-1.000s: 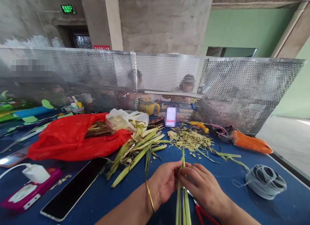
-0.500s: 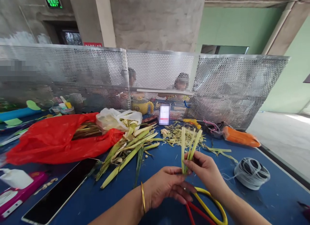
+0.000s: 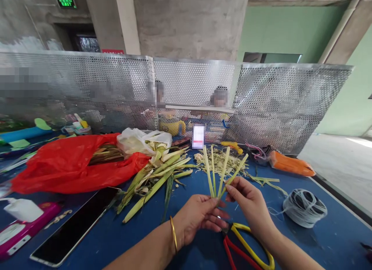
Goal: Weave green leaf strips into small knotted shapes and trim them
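Several pale green leaf strips (image 3: 223,171) fan upward above the table, their lower ends pinched together in my left hand (image 3: 203,215), which wears a gold bangle. My right hand (image 3: 247,200) grips the rightmost strip between thumb and forefinger, a little above the bunch's base. Under my hands lie scissors (image 3: 250,246) with one yellow and one red handle; their blades are mostly hidden. Behind the strips a pile of shredded leaf bits (image 3: 228,161) covers part of the table. Long unsplit leaves (image 3: 157,184) lie in a heap to the left.
A red plastic bag (image 3: 64,165), a dark tablet (image 3: 75,227) and a magenta power strip (image 3: 31,227) lie on the left. To the right are a grey twine ball (image 3: 305,208) and an orange packet (image 3: 290,164). Behind a perforated metal screen (image 3: 194,84) people sit.
The strips have spread from a tight cluster into a wider fan. My right hand has shifted slightly right and holds the rightmost strip apart; the left hand still pinches the base.
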A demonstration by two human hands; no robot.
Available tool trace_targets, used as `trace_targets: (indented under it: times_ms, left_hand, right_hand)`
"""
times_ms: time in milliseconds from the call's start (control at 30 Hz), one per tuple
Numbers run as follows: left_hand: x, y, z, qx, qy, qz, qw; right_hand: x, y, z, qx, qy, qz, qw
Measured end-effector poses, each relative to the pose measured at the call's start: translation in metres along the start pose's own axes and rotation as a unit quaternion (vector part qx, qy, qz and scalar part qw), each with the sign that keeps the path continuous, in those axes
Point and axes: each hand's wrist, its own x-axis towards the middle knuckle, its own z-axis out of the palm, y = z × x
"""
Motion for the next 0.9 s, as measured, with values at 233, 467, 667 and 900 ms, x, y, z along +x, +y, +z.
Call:
trace_targets:
  times_ms: [233,467,667,900]
  left_hand:
    - [0.0,0.011,-0.003,-0.041,0.059,0.012,0.997]
    - [0.001,0.016,-0.009,-0.114,0.092,-0.01,0.989]
    - [0.008,0.009,-0.014,-0.109,0.094,0.011,0.99]
    - [0.001,0.007,0.001,-0.015,0.103,0.065,0.992]
  right_hand:
    - [-0.016,-0.001,0.002,-0.194,-0.025,-0.231,0.953]
    - [-0.027,-0.013,0.007,-0.388,-0.204,-0.503,0.745]
    - [-0.027,-0.006,0.013,-0.36,-0.199,-0.511,0.754]
    - [-0.02,0.001,0.009,-0.245,-0.033,-0.219,0.944]
